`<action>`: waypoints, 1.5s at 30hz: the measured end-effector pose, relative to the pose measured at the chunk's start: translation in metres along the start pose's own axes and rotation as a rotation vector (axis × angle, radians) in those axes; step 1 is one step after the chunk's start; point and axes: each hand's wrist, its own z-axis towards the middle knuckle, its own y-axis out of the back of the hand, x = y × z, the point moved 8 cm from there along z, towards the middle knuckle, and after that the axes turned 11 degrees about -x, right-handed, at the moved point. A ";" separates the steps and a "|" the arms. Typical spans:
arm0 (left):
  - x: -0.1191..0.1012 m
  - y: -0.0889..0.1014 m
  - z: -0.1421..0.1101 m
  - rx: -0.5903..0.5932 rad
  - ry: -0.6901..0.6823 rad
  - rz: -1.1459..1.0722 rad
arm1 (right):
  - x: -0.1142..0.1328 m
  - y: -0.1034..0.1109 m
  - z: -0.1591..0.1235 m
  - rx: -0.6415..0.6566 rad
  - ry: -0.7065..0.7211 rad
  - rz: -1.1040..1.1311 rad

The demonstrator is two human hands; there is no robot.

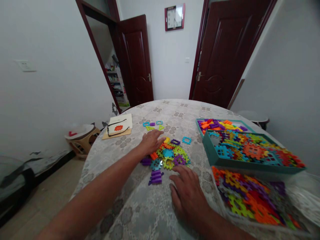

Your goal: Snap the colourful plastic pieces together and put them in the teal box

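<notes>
A loose heap of colourful interlocking plastic building pieces lies in the middle of the table, with a purple gear-edged piece [179,160] and a light blue piece [168,153] in it. My left hand [151,142] reaches over the heap's left edge, its fingers stretched out, with nothing visible in them. Below it are orange pieces [154,155] and a purple piece [146,162]. At the heap's near side my right hand [187,186] is open, fingers apart, close to a lime green square piece [168,163]. Purple joined pieces [156,177] lie left of it.
On the right are a shallow tray [200,125], a teal box [212,153] and a clear container [226,211], all filled with pieces. Eyeglasses [117,133] and an orange piece [118,128] lie on paper [128,117] at the left. A blue frame piece [183,140] lies beyond the heap.
</notes>
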 end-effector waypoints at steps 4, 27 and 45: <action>0.062 0.003 0.029 -0.021 0.181 0.125 | -0.002 -0.002 -0.001 -0.003 0.006 -0.099; 0.109 -0.117 0.148 0.226 -0.103 0.066 | -0.030 -0.033 -0.018 0.202 -0.048 -0.151; 0.045 -0.060 0.012 0.142 -0.190 -0.083 | -0.016 -0.021 -0.001 0.200 -0.155 -0.123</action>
